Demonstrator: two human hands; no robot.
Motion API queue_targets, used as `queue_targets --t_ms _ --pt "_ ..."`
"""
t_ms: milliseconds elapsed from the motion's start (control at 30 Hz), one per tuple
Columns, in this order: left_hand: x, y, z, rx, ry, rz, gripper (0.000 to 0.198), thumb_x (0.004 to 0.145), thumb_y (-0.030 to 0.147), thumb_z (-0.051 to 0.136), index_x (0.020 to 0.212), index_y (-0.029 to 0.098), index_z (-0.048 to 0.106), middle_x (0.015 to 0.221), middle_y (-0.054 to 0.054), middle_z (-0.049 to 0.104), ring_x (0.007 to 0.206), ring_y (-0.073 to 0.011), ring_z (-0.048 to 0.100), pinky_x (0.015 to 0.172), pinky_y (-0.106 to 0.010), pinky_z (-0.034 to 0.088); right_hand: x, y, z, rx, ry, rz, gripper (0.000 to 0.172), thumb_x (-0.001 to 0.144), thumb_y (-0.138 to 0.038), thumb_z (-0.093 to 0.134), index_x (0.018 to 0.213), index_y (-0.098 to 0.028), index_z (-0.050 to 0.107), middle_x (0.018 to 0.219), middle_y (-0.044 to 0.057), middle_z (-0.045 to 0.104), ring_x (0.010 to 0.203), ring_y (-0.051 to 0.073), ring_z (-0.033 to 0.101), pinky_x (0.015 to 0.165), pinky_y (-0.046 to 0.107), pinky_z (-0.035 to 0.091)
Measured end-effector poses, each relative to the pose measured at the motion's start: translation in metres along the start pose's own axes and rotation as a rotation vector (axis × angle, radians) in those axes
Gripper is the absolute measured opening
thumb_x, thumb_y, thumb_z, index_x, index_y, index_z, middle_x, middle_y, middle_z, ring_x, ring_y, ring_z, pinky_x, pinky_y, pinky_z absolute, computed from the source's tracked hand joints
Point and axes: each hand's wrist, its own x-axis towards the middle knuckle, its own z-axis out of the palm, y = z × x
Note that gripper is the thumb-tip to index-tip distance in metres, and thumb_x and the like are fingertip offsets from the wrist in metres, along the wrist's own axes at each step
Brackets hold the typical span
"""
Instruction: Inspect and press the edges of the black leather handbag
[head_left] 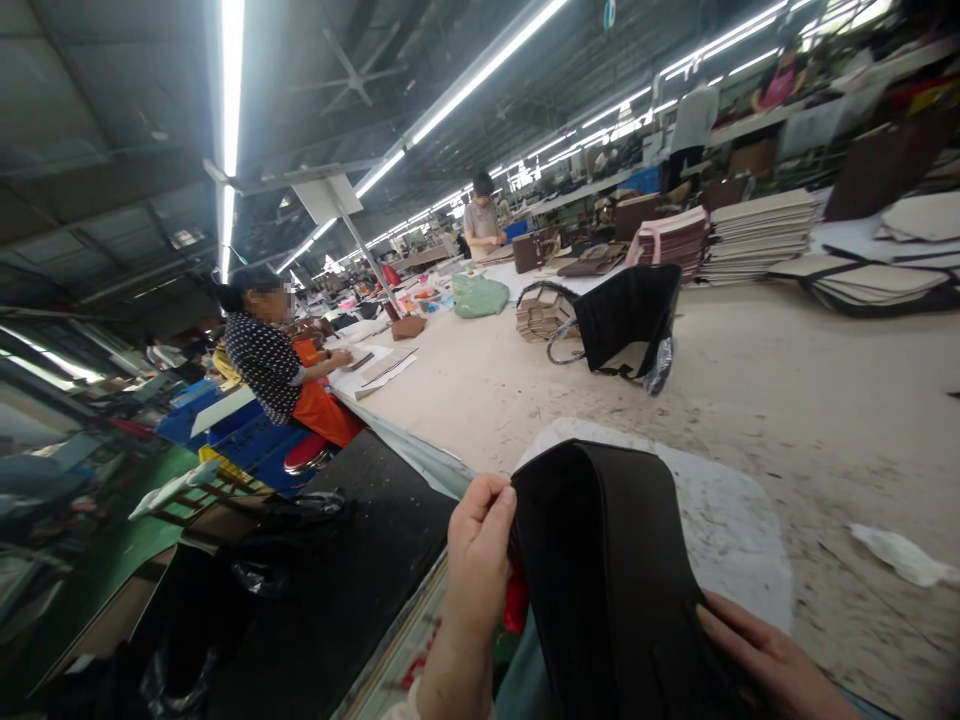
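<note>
In the head view, your left hand (476, 560) pinches the near top edge of the black piece (607, 560), thumb and fingers closed on its curved rim. Your right hand (765, 660) lies low on the piece's right side with the fingers stretched along its surface; the thumb is hidden, so you cannot tell whether that hand grips or only rests. The piece stands bowed in front of you at the near edge of the table (787, 400), partly over a white sheet (742, 540), with something red (516, 605) showing just beside your left wrist. The step in hand looks like holding and steadying the piece at its rim. Any move from here calls, I judge, for a firm left pinch and a supporting right hand so the soft panel does not flop. Farther along the table are a black bag (626, 320), a green bag (478, 296), stacked boards (757, 235) and a white scrap (900, 555). A seated co-worker (277, 370) works at the table's left side, well apart from you.
</note>
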Motion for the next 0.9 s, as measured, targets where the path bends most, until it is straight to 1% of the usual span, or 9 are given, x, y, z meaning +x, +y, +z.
queue_targets --t_ms 67,133,233,367,500,633,700,800,900 --pt "-0.003 -0.003 -0.004 0.016 -0.022 0.001 0.012 0.083 0.024 0.048 0.079 0.016 0.056 0.068 0.001 0.048 0.064 -0.0104 0.041 0.061 -0.022 0.034 0.0 0.002 -0.001 0.009 -0.006 0.006 0.046 0.077 -0.048 0.062 0.117 -0.026 0.063 0.125 0.002 0.056 0.119 0.029 0.048 0.099 0.036 0.042" --pt "-0.005 -0.004 -0.008 0.01 -0.045 0.009 0.013 0.081 0.018 0.045 0.081 0.016 0.058 0.07 0.0 0.051 0.066 -0.0116 0.043 0.062 -0.023 0.035 -0.001 0.001 -0.002 0.015 -0.011 -0.001 0.044 0.078 -0.047 0.062 0.117 -0.028 0.062 0.127 0.001 0.055 0.119 0.028 0.048 0.1 0.034 0.041" --pt "-0.008 -0.001 -0.011 0.052 -0.035 0.046 0.017 0.083 0.023 0.042 0.077 0.016 0.056 0.067 0.0 0.049 0.065 -0.0123 0.043 0.061 -0.023 0.035 -0.003 -0.001 -0.001 0.022 -0.03 -0.002 0.043 0.079 -0.046 0.061 0.118 -0.029 0.061 0.128 0.0 0.054 0.12 0.027 0.046 0.102 0.034 0.039" --pt "-0.01 0.008 -0.012 0.311 0.043 0.106 0.027 0.085 0.035 0.048 0.066 0.016 0.053 0.06 0.002 0.041 0.059 -0.0105 0.039 0.055 -0.022 0.032 -0.004 -0.002 -0.001 -0.007 -0.002 -0.012 0.045 0.077 -0.046 0.063 0.118 -0.029 0.061 0.128 0.0 0.054 0.122 0.028 0.044 0.105 0.036 0.035" --pt "-0.01 0.013 -0.015 0.545 -0.012 0.159 0.02 0.086 0.026 0.046 0.074 0.017 0.06 0.066 0.001 0.055 0.065 -0.0123 0.05 0.061 -0.021 0.036 -0.002 0.003 -0.006 -0.026 0.032 -0.017 0.047 0.075 -0.047 0.064 0.118 -0.027 0.062 0.127 0.001 0.055 0.122 0.029 0.043 0.103 0.036 0.037" --pt "-0.011 0.012 -0.019 0.515 -0.054 0.141 0.021 0.084 0.018 0.044 0.082 0.018 0.064 0.074 0.0 0.061 0.071 -0.0138 0.055 0.066 -0.021 0.039 0.0 0.007 -0.011 -0.065 0.041 -0.032 0.048 0.076 -0.047 0.064 0.12 -0.027 0.06 0.129 0.001 0.053 0.125 0.029 0.04 0.105 0.037 0.033" --pt "-0.012 0.011 -0.019 0.486 -0.022 0.114 0.019 0.084 0.023 0.045 0.076 0.017 0.062 0.066 0.001 0.057 0.065 -0.0125 0.051 0.06 -0.021 0.038 0.001 0.006 -0.012 -0.101 0.044 -0.051 0.048 0.076 -0.048 0.064 0.119 -0.027 0.061 0.129 0.001 0.053 0.125 0.029 0.039 0.107 0.037 0.03" --pt "-0.012 0.009 -0.018 0.51 0.063 0.092 0.024 0.083 0.029 0.049 0.064 0.016 0.055 0.054 0.003 0.043 0.054 -0.0097 0.04 0.051 -0.02 0.031 0.001 0.004 -0.014 -0.163 0.046 -0.071 0.049 0.075 -0.049 0.064 0.119 -0.027 0.061 0.128 0.002 0.055 0.122 0.029 0.045 0.108 0.039 0.026" --pt "-0.012 0.007 -0.018 0.515 0.06 0.076 0.019 0.081 0.024 0.048 0.065 0.016 0.056 0.054 0.004 0.044 0.052 -0.0091 0.039 0.05 -0.02 0.03 0.001 0.002 -0.014 -0.199 0.057 -0.076 0.052 0.074 -0.051 0.064 0.119 -0.025 0.061 0.126 0.003 0.056 0.121 0.031 0.045 0.108 0.041 0.026"
